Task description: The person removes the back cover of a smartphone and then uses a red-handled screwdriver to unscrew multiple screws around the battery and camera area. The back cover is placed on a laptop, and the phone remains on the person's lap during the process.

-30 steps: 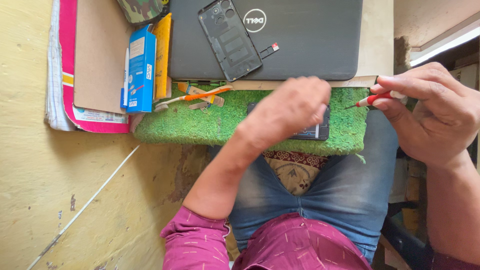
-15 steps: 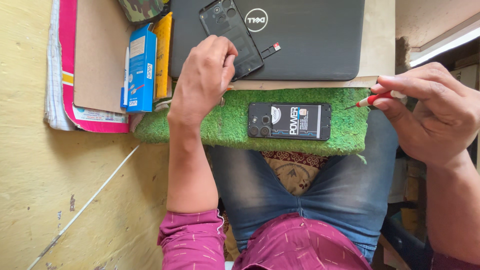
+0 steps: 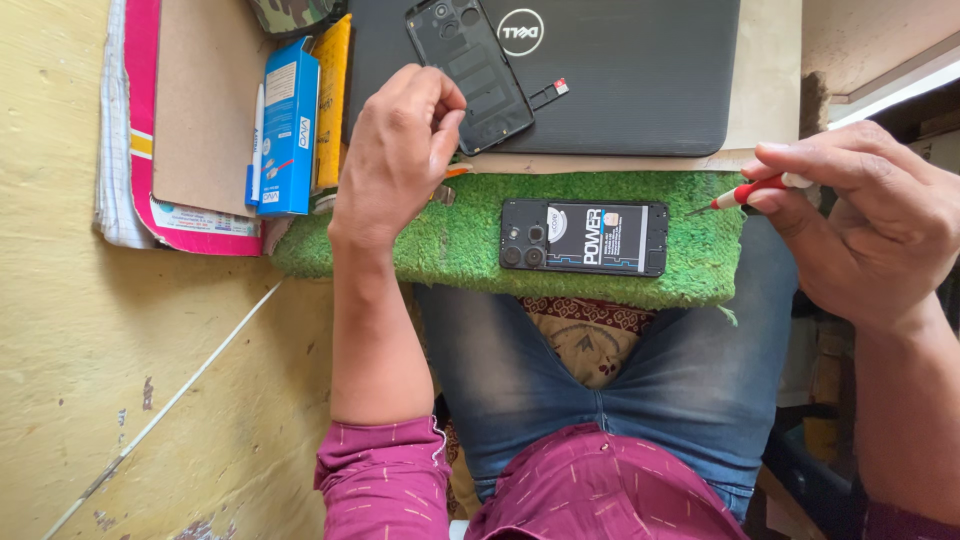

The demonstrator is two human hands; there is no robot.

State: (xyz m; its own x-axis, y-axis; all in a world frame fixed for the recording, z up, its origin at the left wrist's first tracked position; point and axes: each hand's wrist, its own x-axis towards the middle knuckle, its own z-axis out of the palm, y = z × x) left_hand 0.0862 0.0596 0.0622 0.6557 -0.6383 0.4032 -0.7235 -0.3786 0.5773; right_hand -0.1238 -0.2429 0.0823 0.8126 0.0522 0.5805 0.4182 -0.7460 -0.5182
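A black phone (image 3: 585,237) with its back off and its battery showing lies flat on a green turf mat (image 3: 460,250) across my lap. The phone's black back cover (image 3: 470,70) rests on a closed dark laptop (image 3: 630,80). My left hand (image 3: 395,155) hovers at the cover's lower edge, fingers pinched together; anything between them is too small to see. My right hand (image 3: 880,220) is off the mat's right end and grips a red-handled screwdriver (image 3: 745,193), whose tip points at the phone's right end without touching it.
An orange-handled tool (image 3: 455,172) peeks out under my left hand. A small red-tipped card (image 3: 552,92) lies on the laptop. A blue box (image 3: 290,125), a yellow box (image 3: 332,100) and a pink folder stack (image 3: 180,130) sit left. A thin white stick (image 3: 170,400) lies on the yellow floor.
My left hand has lifted off the phone and moved up and left to the back cover on the laptop, uncovering the phone. My right hand with the screwdriver has stayed put.
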